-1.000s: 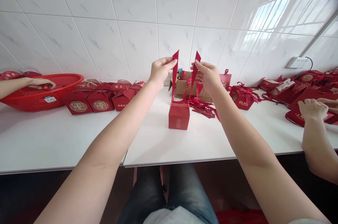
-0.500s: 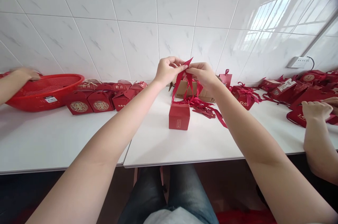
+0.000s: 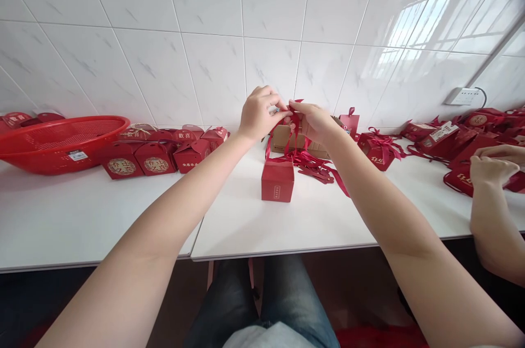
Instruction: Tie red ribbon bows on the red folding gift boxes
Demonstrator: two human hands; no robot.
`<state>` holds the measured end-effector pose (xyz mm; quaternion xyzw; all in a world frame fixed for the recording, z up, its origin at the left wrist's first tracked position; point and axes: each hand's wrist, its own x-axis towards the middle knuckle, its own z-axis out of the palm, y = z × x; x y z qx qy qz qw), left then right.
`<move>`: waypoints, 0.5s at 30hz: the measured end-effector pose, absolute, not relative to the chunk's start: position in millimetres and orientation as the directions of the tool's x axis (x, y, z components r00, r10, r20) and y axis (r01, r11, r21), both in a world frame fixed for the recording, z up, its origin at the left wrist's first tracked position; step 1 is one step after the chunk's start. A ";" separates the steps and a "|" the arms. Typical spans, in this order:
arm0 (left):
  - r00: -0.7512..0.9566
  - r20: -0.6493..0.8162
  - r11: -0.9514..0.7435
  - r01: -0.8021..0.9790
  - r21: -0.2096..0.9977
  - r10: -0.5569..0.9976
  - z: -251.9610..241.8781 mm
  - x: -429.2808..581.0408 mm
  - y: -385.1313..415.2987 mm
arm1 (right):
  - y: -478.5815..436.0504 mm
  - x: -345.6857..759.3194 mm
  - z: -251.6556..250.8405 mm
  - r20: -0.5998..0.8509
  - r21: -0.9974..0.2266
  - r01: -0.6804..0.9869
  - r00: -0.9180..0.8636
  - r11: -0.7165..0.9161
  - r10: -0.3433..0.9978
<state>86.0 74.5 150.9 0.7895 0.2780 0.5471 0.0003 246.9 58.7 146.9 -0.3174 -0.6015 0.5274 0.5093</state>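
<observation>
Above the table, my left hand [image 3: 261, 112] and my right hand [image 3: 314, 120] come together, both pinching a red ribbon [image 3: 293, 116]. Part of the ribbon between the fingertips is hidden. Below and in front of them, a small red box [image 3: 278, 183] stands on the white table, a ribbon strand running up from behind it. Loose red ribbons and flat red tags [image 3: 316, 166] lie just right of the box. Behind my hands is an open brown cardboard box [image 3: 283, 139].
A red plastic basket [image 3: 61, 154] and a row of red gift boxes [image 3: 153, 159] stand on the left. Beribboned boxes [image 3: 379, 148] and a red pile [image 3: 463, 137] lie to the right. Another person's hands [image 3: 494, 167] work at the far right. A power socket [image 3: 463, 96] is by the tiled wall.
My fingers have shifted on the ribbon, and its upright tip has folded down between them. A person's hand at the basket on the left has gone from view.
</observation>
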 end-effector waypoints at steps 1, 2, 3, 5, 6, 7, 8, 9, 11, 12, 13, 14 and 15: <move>0.297 0.863 -0.859 0.446 0.252 0.408 149.8 84.0 74.5 | 58.8 248.0 146.7 0.256 -0.963 -0.158 -0.284 0.219 0.924; 0.346 0.860 -0.871 0.450 0.198 0.375 148.2 81.8 74.8 | 58.6 249.4 146.8 0.242 -0.967 -0.155 -0.288 0.204 0.926; 0.392 0.856 -0.880 0.453 0.141 0.338 146.3 79.5 75.3 | 58.1 250.9 146.9 0.235 -0.969 -0.153 -0.296 0.197 0.926; 0.471 0.841 -0.886 0.463 0.019 0.265 141.3 75.1 76.7 | 57.4 254.3 147.4 0.234 -0.969 -0.157 -0.321 0.192 0.918; 0.507 0.829 -0.883 0.467 -0.035 0.235 138.5 73.1 77.2 | 57.3 256.1 147.6 0.236 -0.969 -0.158 -0.340 0.192 0.910; 0.542 0.812 -0.881 0.466 -0.079 0.214 135.5 71.3 77.2 | 57.5 257.9 147.7 0.238 -0.969 -0.152 -0.357 0.195 0.903; 0.569 0.797 -0.882 0.459 -0.103 0.203 132.6 69.7 76.7 | 57.6 259.6 147.9 0.241 -0.970 -0.133 -0.373 0.205 0.896; 0.576 0.792 -0.887 0.450 -0.101 0.202 130.1 68.5 75.6 | 57.4 261.1 148.4 0.247 -0.969 -0.100 -0.389 0.226 0.888; 0.517 0.822 -0.901 0.433 -0.009 0.240 126.8 67.1 72.2 | 54.9 263.7 150.6 0.272 -0.951 0.026 -0.411 0.310 0.870; 0.454 0.843 -0.902 0.423 0.081 0.288 126.3 66.9 70.3 | 52.4 264.6 152.7 0.289 -0.922 0.119 -0.416 0.367 0.862; 0.381 0.854 -0.894 0.406 0.190 0.354 126.8 67.1 68.8 | 49.2 265.3 155.2 0.309 -0.877 0.224 -0.416 0.426 0.855; 0.312 0.846 -0.874 0.376 0.308 0.433 128.1 67.6 67.6 | 45.5 265.7 158.2 0.332 -0.813 0.331 -0.412 0.478 0.849; 0.264 0.813 -0.839 0.336 0.428 0.520 130.1 68.5 67.0 | 41.8 265.8 161.3 0.356 -0.738 0.431 -0.405 0.519 0.842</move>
